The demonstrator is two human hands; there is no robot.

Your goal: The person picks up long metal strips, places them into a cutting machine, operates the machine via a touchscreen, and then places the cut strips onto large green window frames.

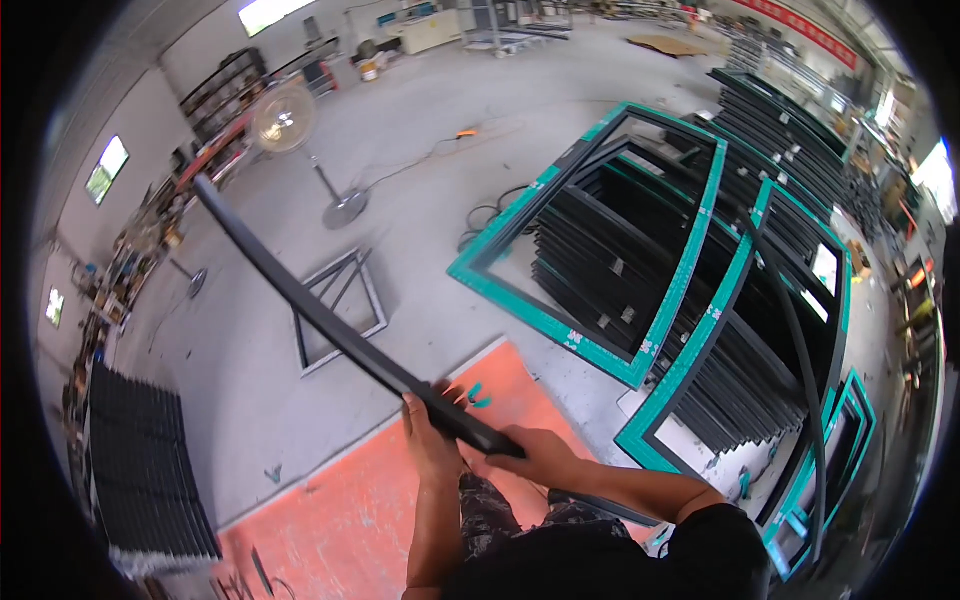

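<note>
A long black frame profile (pixel 320 318) slants from in front of my body up toward the far left. My left hand (pixel 430 440) is closed around it a short way from its near end, with the fingertips partly hidden behind the bar. At the near end itself my right hand (pixel 540 458) grips the same profile. The bar is held up over an orange-pink work surface (pixel 350 510). Small scraps of green film (pixel 478 396) lie on that surface just beyond my hands.
Large window frames edged in green film (pixel 725 290) stand at the right, over stacked black profiles (pixel 590 270). A smaller frame (pixel 300 330) lies on the floor beneath the bar. A standing fan (pixel 285 120) is farther off; black profiles (pixel 140 450) are piled at left.
</note>
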